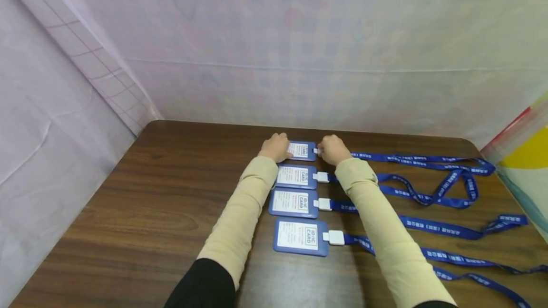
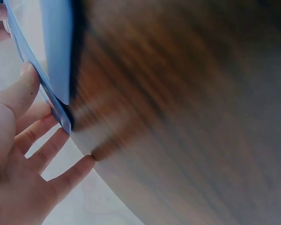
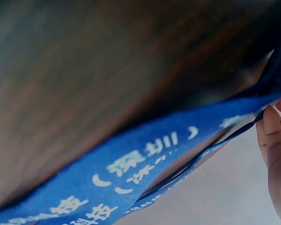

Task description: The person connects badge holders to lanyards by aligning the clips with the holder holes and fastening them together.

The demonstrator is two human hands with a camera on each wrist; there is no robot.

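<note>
The farthest ID card holder (image 1: 303,150), blue with a white card, lies near the table's back edge. My left hand (image 1: 276,148) grips its left end, thumb on the near edge and fingers spread along the far side; the left wrist view shows this holder (image 2: 61,115) close up. At its other end my right hand (image 1: 334,149) pinches the white clip (image 1: 316,151) where the lanyard joins, partly hiding it. That blue lanyard (image 1: 421,159) with white print runs off to the right. In the right wrist view, a printed lanyard (image 3: 145,154) crosses in front of my fingers (image 3: 274,136).
Three more card holders (image 1: 295,176), (image 1: 293,203), (image 1: 301,237) lie in a column toward me, their clips pointing right. Their lanyards (image 1: 441,227) stretch rightward, some looped or twisted. The brown wooden table (image 1: 171,194) meets a pale cloth (image 1: 299,61) behind.
</note>
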